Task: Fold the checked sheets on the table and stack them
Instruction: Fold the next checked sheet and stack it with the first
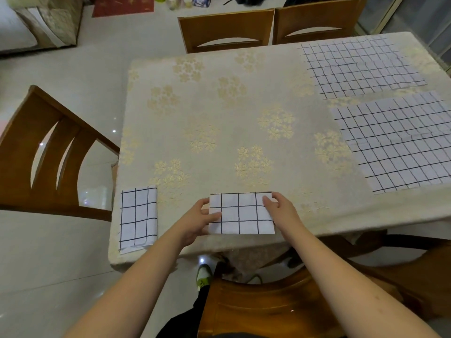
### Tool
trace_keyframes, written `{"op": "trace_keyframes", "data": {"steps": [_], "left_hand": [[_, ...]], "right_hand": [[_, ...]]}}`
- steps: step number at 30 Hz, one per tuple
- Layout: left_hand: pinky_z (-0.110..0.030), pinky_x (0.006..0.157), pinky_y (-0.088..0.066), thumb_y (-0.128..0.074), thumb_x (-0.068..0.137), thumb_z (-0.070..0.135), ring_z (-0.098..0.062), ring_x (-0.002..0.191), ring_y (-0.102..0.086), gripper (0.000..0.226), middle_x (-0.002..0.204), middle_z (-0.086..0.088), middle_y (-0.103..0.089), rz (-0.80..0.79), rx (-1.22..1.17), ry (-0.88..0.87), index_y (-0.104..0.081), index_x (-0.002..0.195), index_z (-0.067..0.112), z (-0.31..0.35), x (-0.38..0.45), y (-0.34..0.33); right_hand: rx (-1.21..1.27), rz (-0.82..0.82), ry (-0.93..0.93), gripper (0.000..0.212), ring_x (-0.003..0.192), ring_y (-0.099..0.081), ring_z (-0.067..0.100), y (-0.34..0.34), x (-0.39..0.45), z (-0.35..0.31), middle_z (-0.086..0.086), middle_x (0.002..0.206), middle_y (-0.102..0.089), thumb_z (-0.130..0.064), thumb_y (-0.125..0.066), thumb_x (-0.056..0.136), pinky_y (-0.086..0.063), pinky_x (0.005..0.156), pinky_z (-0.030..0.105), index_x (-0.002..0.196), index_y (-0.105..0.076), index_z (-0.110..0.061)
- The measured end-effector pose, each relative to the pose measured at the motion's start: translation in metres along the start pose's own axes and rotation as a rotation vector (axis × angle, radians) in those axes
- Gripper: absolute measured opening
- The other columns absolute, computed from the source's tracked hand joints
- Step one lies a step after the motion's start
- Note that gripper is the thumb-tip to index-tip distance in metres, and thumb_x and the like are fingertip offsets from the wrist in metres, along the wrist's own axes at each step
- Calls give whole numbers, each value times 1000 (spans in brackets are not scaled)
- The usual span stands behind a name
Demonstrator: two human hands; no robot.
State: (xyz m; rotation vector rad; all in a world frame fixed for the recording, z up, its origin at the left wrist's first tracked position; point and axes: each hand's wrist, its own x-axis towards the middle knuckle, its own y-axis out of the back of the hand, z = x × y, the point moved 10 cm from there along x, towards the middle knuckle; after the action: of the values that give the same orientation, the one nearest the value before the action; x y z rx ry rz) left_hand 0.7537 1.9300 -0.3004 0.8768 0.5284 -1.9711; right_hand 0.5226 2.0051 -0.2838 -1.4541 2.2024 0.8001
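Note:
A small folded checked sheet [241, 215] lies at the table's near edge, in front of me. My left hand [200, 220] grips its left edge, thumb on top. My right hand [280, 207] holds its upper right corner, fingers pinched over it. A stack of folded checked sheets [138, 218] rests on the near left corner of the table. Two unfolded checked sheets lie flat on the right: one at the far right [361, 67] and one nearer [400, 142].
The table [219, 106] wears a cream cloth with gold flowers. Wooden chairs stand at the left [48, 152], behind the table [227, 30] [319, 20] and under me [268, 306]. Tiled floor lies to the left.

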Motion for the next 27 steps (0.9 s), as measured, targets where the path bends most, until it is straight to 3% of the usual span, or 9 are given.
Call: {"op": "trace_keyframes", "data": {"steps": [2,5,9,11,16,21,25,27], "left_hand": [[-40,73,-60,-68,88,9,-18,93,-69,64,108,1,-70,38,15,-28,-35,141,21,-4,3,5],[-19,62,-49,-64,91,11,1,86,-57,58,97,15,-55,147,139,-136,-34,136,33,4,3,14],[-25,70,-46,-62,91,22,-12,90,-53,69,114,-6,-54,242,312,-244,-24,145,42,9,9,27],[-28,71,-47,-60,92,23,-15,87,-55,70,112,-5,-54,277,393,-248,-21,148,36,8,12,31],[-33,101,-37,-53,95,17,-21,119,-47,50,134,-7,-47,449,733,-480,-41,143,18,25,4,36],[-41,104,-41,-42,92,21,-28,126,-51,44,136,-10,-55,355,1121,-768,-55,133,12,40,3,-12],[-45,111,-33,-33,96,32,-23,138,-39,51,149,-4,-43,232,1369,-725,-44,143,17,22,27,-34],[-46,113,-29,-30,98,41,-22,141,-34,54,155,-2,-33,214,1414,-676,-35,148,21,12,39,-33]], "right_hand": [[134,-88,-69,58,103,-63,18,-13,2,11,5,125,-58,-33,-67,89,-55,75,30,139,-40,-23],[48,-51,-18,57,93,-62,12,-13,5,13,2,112,-60,-16,-71,86,-52,71,22,135,-42,-24],[-130,64,78,61,101,-56,16,-11,9,11,3,115,-53,-19,-70,87,-44,80,24,140,-40,-25],[-155,86,112,61,106,-57,17,-14,9,12,1,119,-55,-16,-67,89,-45,83,24,142,-38,-24],[-516,281,287,51,128,-43,18,-11,1,-3,1,141,-46,-23,-51,96,-38,106,35,145,-35,-20],[-893,109,461,53,143,-29,22,-70,1,-18,7,154,-34,-27,-25,99,-20,117,35,150,-29,-11],[-1073,34,450,63,147,-20,22,-100,16,-3,5,159,-19,-38,-9,94,-10,116,35,151,-18,-12],[-1130,-15,430,68,149,-1,18,-105,17,6,-1,159,4,-49,3,90,2,117,34,149,2,-17]]}}
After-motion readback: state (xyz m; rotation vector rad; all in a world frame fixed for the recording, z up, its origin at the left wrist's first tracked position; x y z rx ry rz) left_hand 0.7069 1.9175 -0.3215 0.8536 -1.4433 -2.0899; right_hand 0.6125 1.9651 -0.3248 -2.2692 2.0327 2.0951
